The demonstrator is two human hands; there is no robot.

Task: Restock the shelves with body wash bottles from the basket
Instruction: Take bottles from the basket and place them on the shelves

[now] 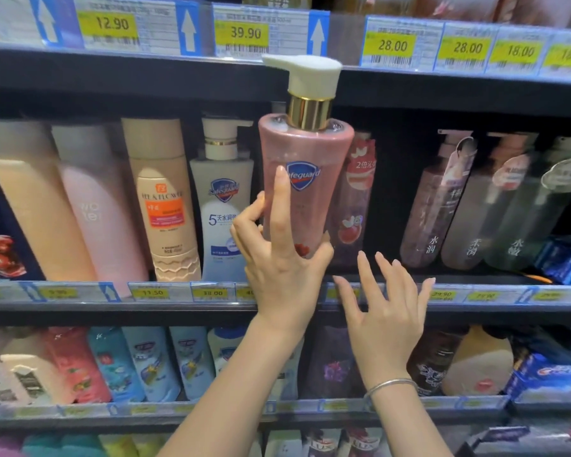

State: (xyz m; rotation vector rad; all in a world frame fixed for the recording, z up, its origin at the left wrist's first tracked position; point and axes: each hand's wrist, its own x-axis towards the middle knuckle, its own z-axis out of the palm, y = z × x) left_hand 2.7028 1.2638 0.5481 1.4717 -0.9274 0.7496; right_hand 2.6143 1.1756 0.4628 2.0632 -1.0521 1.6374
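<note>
The left hand [279,275] holds a pink body wash bottle [302,179] upright in front of the middle shelf [178,306]. The fingers are curled around the lower part of the bottle, and the index finger lies straight up along its front, almost reaching the blue Safeguard logo. The bottle has a gold collar and a white pump head [305,72], and this pump rises in front of the edge of the upper shelf [145,65]. The bottom of the bottle is hidden by the hand, so I cannot tell if it already touches the shelf board or is a little above it.

The right hand [384,319] is just beside the bottle, to its right, in front of the price strip of the middle shelf. Its fingers are straight and spread apart, and it holds nothing. A thin silver bracelet [389,385] is around this wrist.

On the middle shelf, left of the held bottle, stands a white Safeguard pump bottle [223,206], then a beige bottle with an orange label [164,199] and a pale pink bottle [96,209]. Directly behind the held bottle, a little to the right, stands a bottle with a red label [356,199]. Further right there is a dark gap, and then three darker, semi-transparent pump bottles [495,206] lean together. Yellow price tags [241,33] run along the shelf edges. The lower shelf [211,412] holds more bottles in blue, red and dark colours.
</note>
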